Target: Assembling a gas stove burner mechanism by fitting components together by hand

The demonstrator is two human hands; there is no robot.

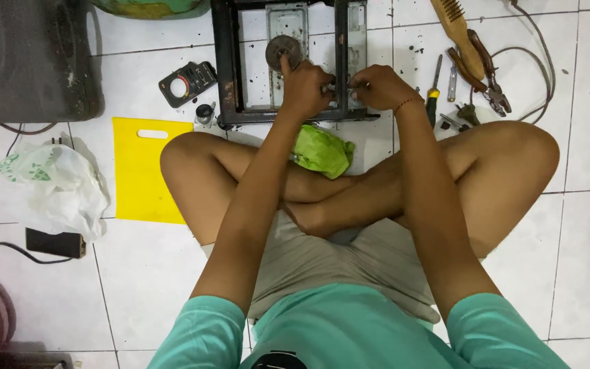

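Observation:
I sit cross-legged on white floor tiles with a black metal stove frame (227,75) in front of my knees. My left hand (304,85) rests on the frame, its index finger pressing the round dark burner part (282,46). My right hand (382,87) is closed around a small metal part (358,85) on the frame, right beside the left hand's fingertips. What the left fingers pinch is hidden. A crumpled green cloth (321,150) lies between my shins and the frame.
Pliers (489,78), a wire brush (455,31), a yellow-handled screwdriver (433,96) and a cable lie at the right. A black multimeter (187,83), a yellow cutting board (146,171), a white plastic bag (56,184) and a black box (29,61) are at the left.

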